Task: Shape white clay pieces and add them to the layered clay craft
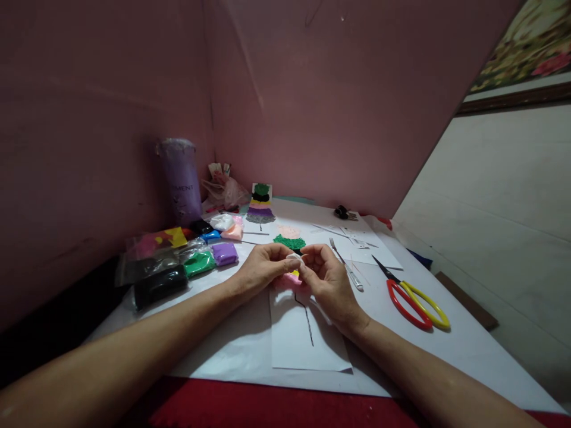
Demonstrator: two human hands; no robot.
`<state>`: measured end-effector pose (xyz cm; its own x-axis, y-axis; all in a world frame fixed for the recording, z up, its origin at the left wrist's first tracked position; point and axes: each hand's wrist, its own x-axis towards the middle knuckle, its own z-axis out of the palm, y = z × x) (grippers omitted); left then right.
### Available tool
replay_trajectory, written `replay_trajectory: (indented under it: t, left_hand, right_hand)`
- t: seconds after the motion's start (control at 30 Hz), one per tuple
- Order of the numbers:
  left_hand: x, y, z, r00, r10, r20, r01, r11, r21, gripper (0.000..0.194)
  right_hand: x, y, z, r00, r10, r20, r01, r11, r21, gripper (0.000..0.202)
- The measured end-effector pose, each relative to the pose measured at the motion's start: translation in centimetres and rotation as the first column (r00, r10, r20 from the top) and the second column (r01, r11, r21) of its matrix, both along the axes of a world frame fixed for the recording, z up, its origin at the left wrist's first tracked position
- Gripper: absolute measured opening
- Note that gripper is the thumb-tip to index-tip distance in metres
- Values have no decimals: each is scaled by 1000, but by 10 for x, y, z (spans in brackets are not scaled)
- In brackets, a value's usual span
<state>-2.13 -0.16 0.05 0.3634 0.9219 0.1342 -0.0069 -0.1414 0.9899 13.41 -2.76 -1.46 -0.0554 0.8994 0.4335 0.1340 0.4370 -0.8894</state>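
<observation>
My left hand (270, 264) and my right hand (328, 276) meet in the middle, thumbs and fingers pinched together on a small piece of white clay (293, 257). Directly beneath them lies a white sheet of paper (289, 339) with a dark line drawn down it. Coloured clay bands cover the sheet's upper part: peach at the top, then a green band (289, 241), with black, yellow and a pink band (292, 278) partly hidden by my fingers. A fork (352, 274) rests just right of my right hand.
Scissors (414, 303) with red and yellow handles lie at right. Bagged clay, including a purple pack (225, 254) and a black pack (160, 286), sits at left before a purple tumbler (181, 178). A finished-looking banded card (261, 205) and keys (345, 213) are farther back.
</observation>
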Motion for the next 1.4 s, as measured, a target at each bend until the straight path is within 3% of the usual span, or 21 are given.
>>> replay_trajectory:
  t: [0.33,0.6,0.87,0.97,1.17,1.4]
  left_hand:
    - [1,-1,4,996,61,69,-65,996,61,30]
    - [1,4,1,938,275,212,-271,961,-48,37]
    - [-7,13,-2,898,373,235,-381,925,-13,33]
    - [-7,12,-3,913,329,241,-338,941,-6,32]
    - [-2,5,0,947,158,281,-119,981,-151,41]
    - [-2,1,1,991,-42,126,51,996,-74,37]
  right_hand:
    - [-2,-3,4,999,35,24,-36,999,18,13]
    - [-1,-4,5,1000,11,10,-11,1000,1,6]
    - [0,-5,4,1000,5,3,-5,1000,6,6]
    - [0,-4,3,1000,8,-17,-8,1000,3,8]
    - [-1,-3,5,999,10,-46,-10,1000,-3,12]
    - [0,-2,4,996,61,-62,-62,998,-10,16]
